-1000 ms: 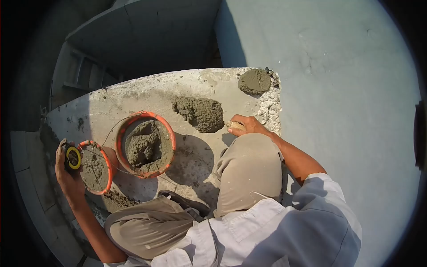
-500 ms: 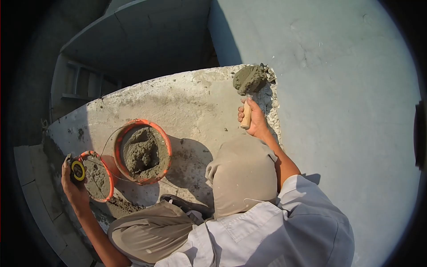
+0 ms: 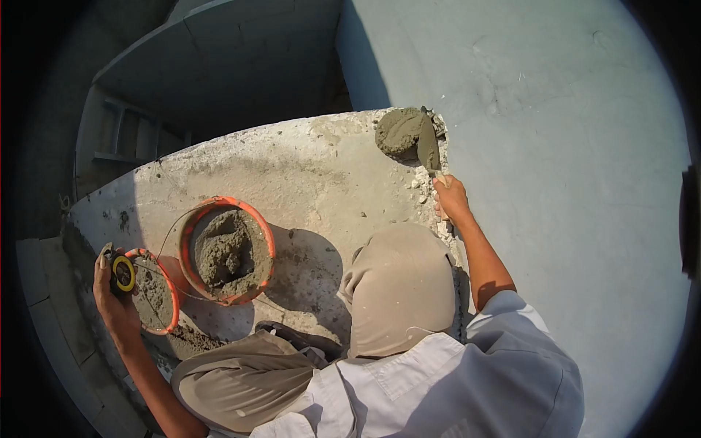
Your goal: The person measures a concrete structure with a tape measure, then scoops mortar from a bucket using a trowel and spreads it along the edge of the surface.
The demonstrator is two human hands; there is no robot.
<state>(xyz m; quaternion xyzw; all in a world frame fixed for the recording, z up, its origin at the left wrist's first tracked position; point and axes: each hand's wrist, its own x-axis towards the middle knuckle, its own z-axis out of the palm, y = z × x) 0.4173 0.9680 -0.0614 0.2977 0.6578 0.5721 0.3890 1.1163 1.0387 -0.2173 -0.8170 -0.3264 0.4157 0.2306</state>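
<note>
My right hand [image 3: 453, 198] is closed around the wooden handle of a trowel [image 3: 428, 144]. The blade is turned on its edge against the right side of a lump of grey wet mortar [image 3: 398, 131] near the ledge's far right corner. At the left, my left hand [image 3: 117, 310] grips a black and yellow tape measure [image 3: 123, 273], held by the rim of the smaller orange bucket [image 3: 174, 306]. That bucket contains grey mortar. Right of it stands a larger orange bucket [image 3: 272, 248] with a wire handle, also holding mortar with a hollow in it.
I sit on a rough concrete ledge [image 3: 307, 190] with crumbled pieces [image 3: 422, 182] along its right edge. A smooth grey-blue surface [image 3: 555, 182] spreads beyond that edge. Past the far edge is a shaded recess [image 3: 234, 73], with a frame-like object [image 3: 131, 135] at its left.
My right hand has moved right and toward me, and the trowel blade has turned onto its edge beside the mortar. The mortar lump now lies on the ledge corner. My left hand keeps the tape measure.
</note>
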